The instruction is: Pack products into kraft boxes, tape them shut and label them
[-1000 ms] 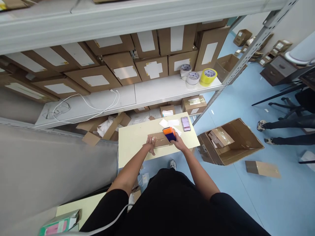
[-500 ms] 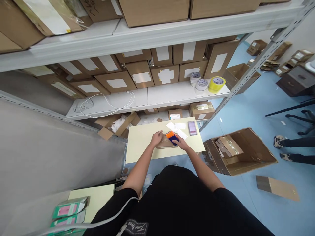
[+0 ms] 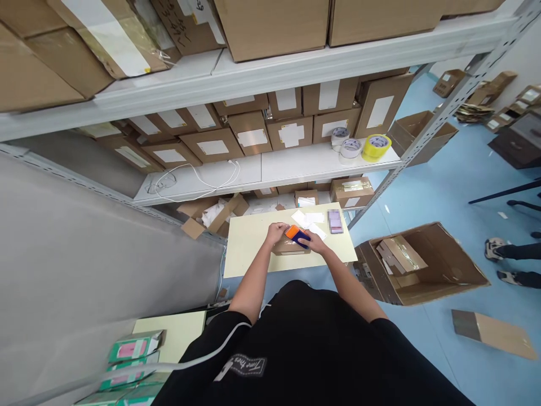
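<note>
My right hand [image 3: 315, 242] is wrapped round a chunky orange and dark-blue object [image 3: 298, 234], whose exact kind I cannot make out. It is held just above a small brown cardboard box [image 3: 291, 248] on the pale yellow table [image 3: 243, 248]. My left hand [image 3: 276, 232] is at the orange end, above the box's left part. Its fingertips are pinched together; whatever may be between them is too small to see. White paper slips [image 3: 315, 217] lie behind the box, beside a blurred-out flat purple rectangle [image 3: 335, 221].
A metal shelf [image 3: 291, 166] with labelled cartons stands ahead, bearing a yellow tape roll [image 3: 376, 147], clear tape rolls [image 3: 350, 148] and a white cable [image 3: 207, 185]. To the right, a large open carton [image 3: 448, 285] holds a smaller box. Another person's legs [image 3: 524, 265] show at far right.
My left hand has come up to the orange end of the object, and its fingers have closed together there. My right hand keeps its hold. The whole view has shifted slightly.
</note>
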Demonstrator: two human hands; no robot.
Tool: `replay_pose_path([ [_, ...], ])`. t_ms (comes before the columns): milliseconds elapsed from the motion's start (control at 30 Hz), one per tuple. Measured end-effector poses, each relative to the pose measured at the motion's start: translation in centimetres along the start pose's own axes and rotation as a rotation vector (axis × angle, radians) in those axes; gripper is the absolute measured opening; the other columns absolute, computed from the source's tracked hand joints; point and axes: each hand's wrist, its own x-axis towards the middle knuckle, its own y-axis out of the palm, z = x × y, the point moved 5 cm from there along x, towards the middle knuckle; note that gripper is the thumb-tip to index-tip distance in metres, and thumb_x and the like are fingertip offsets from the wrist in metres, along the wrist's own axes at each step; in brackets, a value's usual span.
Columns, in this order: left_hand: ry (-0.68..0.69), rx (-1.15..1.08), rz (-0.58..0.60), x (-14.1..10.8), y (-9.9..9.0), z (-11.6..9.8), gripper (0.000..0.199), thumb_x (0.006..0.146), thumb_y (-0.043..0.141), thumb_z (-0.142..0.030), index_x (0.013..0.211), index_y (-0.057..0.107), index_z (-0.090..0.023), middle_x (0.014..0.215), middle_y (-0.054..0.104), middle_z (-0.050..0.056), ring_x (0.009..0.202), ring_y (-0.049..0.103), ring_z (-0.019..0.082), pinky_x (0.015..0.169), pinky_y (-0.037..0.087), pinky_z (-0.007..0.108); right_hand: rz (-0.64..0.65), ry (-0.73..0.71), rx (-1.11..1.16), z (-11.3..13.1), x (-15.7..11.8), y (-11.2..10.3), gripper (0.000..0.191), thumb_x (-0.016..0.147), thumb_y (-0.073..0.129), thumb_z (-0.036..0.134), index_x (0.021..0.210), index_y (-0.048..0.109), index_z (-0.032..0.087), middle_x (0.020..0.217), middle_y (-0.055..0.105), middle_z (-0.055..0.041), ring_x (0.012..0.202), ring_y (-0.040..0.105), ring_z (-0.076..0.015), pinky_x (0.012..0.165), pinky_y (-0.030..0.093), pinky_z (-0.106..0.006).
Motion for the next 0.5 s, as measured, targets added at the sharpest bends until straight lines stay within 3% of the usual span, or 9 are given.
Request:
replay_pose_path([
  [200,-0.031,0.028,-0.156,-1.8,-0.6,0.8,0.032,0.087,0.063,-0.043,0.086,0.083,-0.018,0.089,0.081,0.007,0.092,0.071,0.024,0.087,0.055,0.033,0.074,-0.007,-0.114,1.5,0.5,-1.1,0.042,0.094,0.069,0.051,0.124,0.072,0.022,0.119,0.076,-0.0067,0.109,0.069,-0.0268,0.093,0.049,-0.033],
  [333,-0.055,0.01,-0.36,-2.4,-4.4,2.7,0.032,0.087,0.058,-0.038,0.088,0.082,-0.017,0.092,0.08,0.009,0.093,0.072,0.023,0.09,0.056,0.034,0.127,-0.002,-0.174,1.7,0.6,-1.9,0.045,0.093,0.071,0.052,0.126,0.072,0.022,0.122,0.076,-0.0075,0.109,0.069,-0.0276,0.092,0.048,-0.031],
  [500,-0.164,-0.062,-0.435,-3.1,-7.5,6.2,0.034,0.086,0.061,-0.045,0.084,0.079,-0.016,0.087,0.079,0.009,0.09,0.072,0.021,0.085,0.057,0.032,0.186,0.023,-0.267,1.9,1.5,-1.7,0.046,0.09,0.076,0.053,0.125,0.074,0.024,0.121,0.077,-0.0066,0.108,0.069,-0.0281,0.089,0.047,-0.029],
])
